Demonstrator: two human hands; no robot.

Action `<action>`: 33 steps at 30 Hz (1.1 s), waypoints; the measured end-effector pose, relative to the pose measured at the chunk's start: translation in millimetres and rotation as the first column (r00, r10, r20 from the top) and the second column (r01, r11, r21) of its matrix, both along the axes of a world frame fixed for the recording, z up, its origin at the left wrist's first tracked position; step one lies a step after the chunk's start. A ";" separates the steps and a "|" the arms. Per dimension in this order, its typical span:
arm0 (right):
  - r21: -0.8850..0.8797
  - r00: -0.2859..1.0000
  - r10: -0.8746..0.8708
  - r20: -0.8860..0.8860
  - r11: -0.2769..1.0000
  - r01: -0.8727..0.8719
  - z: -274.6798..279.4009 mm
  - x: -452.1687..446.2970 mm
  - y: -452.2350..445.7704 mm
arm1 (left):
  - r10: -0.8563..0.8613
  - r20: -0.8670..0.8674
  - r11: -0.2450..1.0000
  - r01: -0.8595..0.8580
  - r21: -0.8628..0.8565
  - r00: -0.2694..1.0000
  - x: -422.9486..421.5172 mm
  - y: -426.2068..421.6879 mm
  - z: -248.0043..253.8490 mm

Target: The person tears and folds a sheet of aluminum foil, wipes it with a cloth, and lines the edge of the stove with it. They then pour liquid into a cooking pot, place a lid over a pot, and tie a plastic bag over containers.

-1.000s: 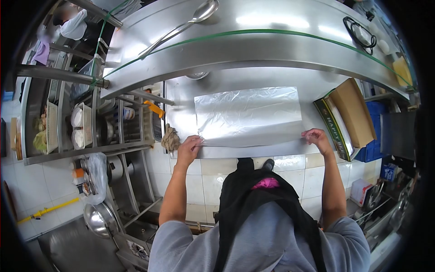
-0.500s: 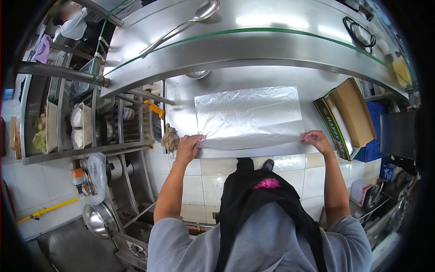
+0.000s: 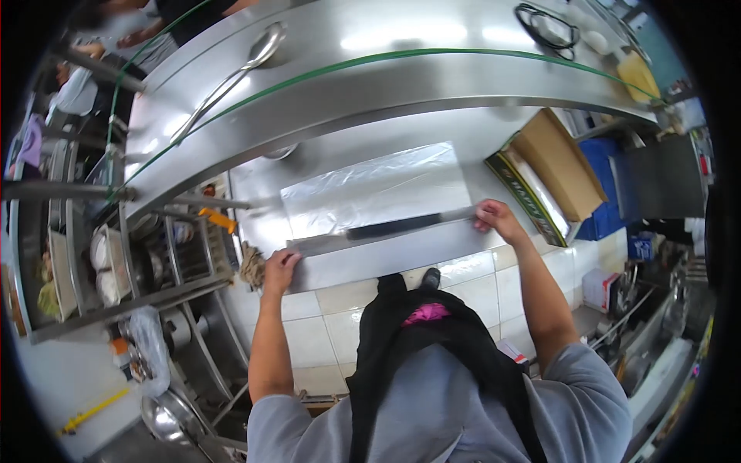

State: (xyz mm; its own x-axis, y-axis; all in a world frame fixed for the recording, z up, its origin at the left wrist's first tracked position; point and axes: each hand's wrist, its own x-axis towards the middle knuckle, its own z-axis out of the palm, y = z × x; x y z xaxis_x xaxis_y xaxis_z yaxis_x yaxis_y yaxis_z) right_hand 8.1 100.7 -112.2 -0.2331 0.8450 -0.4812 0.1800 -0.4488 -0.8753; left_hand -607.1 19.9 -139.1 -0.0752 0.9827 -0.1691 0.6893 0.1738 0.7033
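Observation:
A sheet of shiny foil lies on the steel counter. Its near edge is lifted and folded back, showing a dark reflecting strip. My left hand pinches the near left corner of the foil, fingers closed. At the near right corner my right hand holds the foil edge between closed fingers. To the right of the foil stands an open long box with a raised cardboard lid. A crumpled brown cloth sits just left of my left hand.
An upper steel shelf spans the far side, bearing a large spoon, a black cable and a yellow container. Racks with baskets stand left. A blue crate is behind the box. People are at the upper left.
The view has turned and shifted, so the counter appears tilted. Both hands have raised the foil's near edge and folded it up, and a dark strip now shows along it.

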 end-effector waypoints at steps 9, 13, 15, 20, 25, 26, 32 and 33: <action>0.063 0.963 -0.208 0.171 0.978 0.200 -11.0 -40.0 51.2 | 0.054 0.069 0.994 -0.047 -0.102 0.996 6.3 21.2 -0.5; 0.071 0.944 -0.248 0.216 0.969 0.238 -14.4 -45.0 67.1 | 0.078 0.011 0.984 -0.075 -0.160 0.997 8.9 26.7 0.7; 0.076 0.943 -0.261 0.206 0.965 0.251 -19.2 -45.2 73.6 | 0.071 -0.032 0.985 -0.075 -0.153 0.997 9.0 27.4 -0.5; 0.094 0.916 -0.259 0.307 0.966 0.241 -22.6 -45.6 82.2 | 0.123 -0.103 0.973 -0.141 -0.181 0.987 9.6 28.2 -4.2; 0.126 0.877 -0.225 0.424 0.974 0.189 -31.0 -44.0 88.2 | 0.140 -0.103 0.973 -0.156 -0.172 0.985 10.3 27.8 -4.3; 0.126 0.878 -0.223 0.423 0.974 0.187 -31.8 -44.8 88.6 | 0.144 -0.107 0.973 -0.160 -0.165 0.984 10.2 27.7 -4.5; 0.308 0.741 -0.228 0.631 0.951 0.030 -24.3 -52.4 87.1 | 0.188 -0.113 0.956 -0.208 -0.207 0.976 13.4 29.2 -2.1; 0.291 0.719 -0.222 0.659 0.956 0.028 -19.6 -53.7 86.4 | 0.200 -0.103 0.952 -0.218 -0.216 0.974 13.8 29.9 -1.7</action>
